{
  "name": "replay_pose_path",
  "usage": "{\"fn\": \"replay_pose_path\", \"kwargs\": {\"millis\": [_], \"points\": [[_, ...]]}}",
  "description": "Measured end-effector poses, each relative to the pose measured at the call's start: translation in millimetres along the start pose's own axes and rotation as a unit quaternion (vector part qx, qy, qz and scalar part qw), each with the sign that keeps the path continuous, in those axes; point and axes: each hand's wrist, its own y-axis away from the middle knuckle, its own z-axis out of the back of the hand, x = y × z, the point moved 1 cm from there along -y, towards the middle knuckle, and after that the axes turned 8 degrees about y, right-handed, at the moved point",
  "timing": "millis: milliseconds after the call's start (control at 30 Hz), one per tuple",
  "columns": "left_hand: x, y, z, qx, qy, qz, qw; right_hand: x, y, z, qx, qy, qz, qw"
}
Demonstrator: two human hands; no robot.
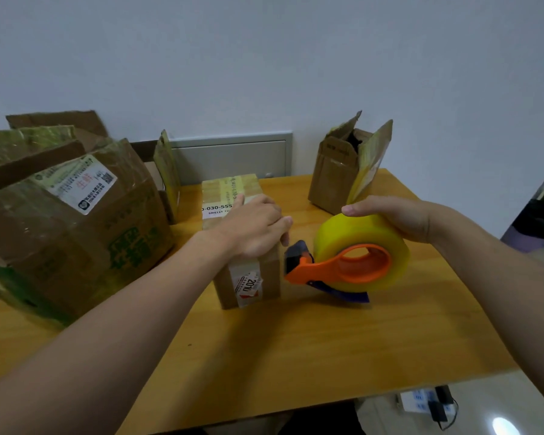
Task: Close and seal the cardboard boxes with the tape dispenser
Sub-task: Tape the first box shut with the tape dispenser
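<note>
Three cardboard boxes stand on the wooden table (296,356). The small taped box (248,287) sits at frame centre, its long axis running toward the wall. The left hand (255,227) grips its top, fingers curled over the right edge. Just right of it, the right hand (396,215) clasps the tape dispenser (343,268) by its yellow roll, cutter end pointing left at the box's side.

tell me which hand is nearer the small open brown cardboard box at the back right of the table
Right. The right hand grips the yellow tape roll just in front of that open box; the left hand holds the taped cardboard box farther left.
</note>
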Motion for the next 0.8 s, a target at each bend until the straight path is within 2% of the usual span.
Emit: {"fn": "replay_pose_path", "kwargs": {"millis": [167, 300, 800], "points": [[-1, -1, 0, 0.001, -0.002, -0.005, 1.000, -21, 18, 3, -0.051, -0.010, 0.037, 0.998], [-6, 3, 3, 0.003, 0.002, 0.003, 1.000, -31, 20, -1, -0.094, -0.064, 0.095, 0.989], [-8, 5, 9, 0.001, 0.023, 0.019, 1.000, -34, 16, -24, -0.093, -0.137, 0.158, 0.973]]}}
